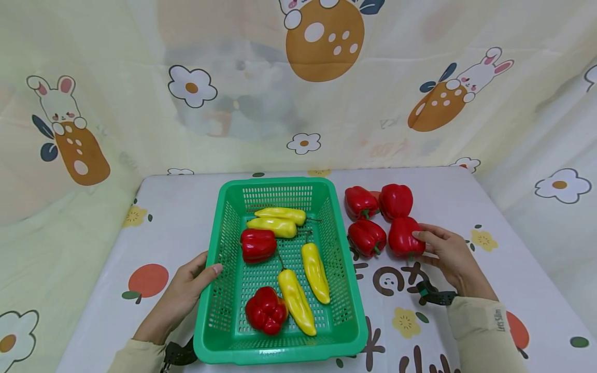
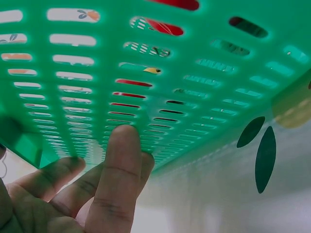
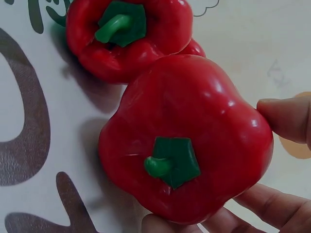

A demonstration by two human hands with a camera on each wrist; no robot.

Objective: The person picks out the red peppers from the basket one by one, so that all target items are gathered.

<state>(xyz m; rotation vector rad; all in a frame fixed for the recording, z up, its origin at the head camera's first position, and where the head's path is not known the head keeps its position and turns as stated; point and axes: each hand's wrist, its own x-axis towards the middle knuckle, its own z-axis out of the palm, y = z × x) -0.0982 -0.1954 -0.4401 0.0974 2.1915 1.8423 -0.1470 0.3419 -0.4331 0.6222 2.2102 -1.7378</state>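
Head view, near left: person's left hand (image 1: 184, 290) grips the side of a green perforated plastic basket (image 1: 280, 355), thumb over the rim.
Basket: two glossy red bell peppers (image 1: 267, 312) and four long yellow peppers (image 1: 297, 303) lie inside.
Right hand (image 1: 450, 254): thumb and fingers hold a shiny, green-stemmed red pepper (image 1: 402, 237) to the basket's right.
Beside it: three more red bell peppers (image 1: 366, 235) sit grouped on the white, print-covered desk (image 1: 182, 217).
Backdrop: pale curtain (image 1: 140, 77) printed with rabbits and flowers.

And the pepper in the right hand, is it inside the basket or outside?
Outside: the right hand holds this red pepper beside the green basket.
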